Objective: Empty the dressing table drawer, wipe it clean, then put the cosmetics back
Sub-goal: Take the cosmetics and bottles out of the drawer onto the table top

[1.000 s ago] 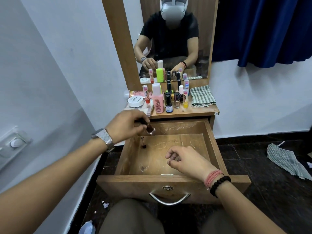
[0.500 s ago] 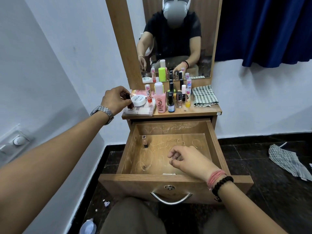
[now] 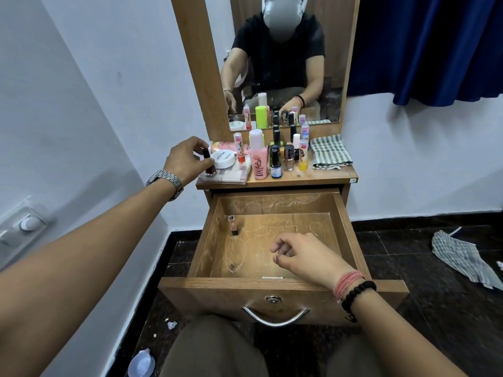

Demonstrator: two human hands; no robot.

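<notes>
Left hand: fingers pinched round a dark nail polish bottle, which has been carried up from the drawer within the last second and is now set at the left end of the dressing table top, against a white round jar. Right hand: loosely curled, nothing held, kept hovering over the open drawer. Drawer contents: one small bottle left standing near the back-left corner; dust and loose hairs seen on the floor. Table top: remaining cosmetics grouped by a pink bottle; folded checked cloth laid at the right end. Status judged: emptying nearly complete, one item outstanding before wiping.
</notes>
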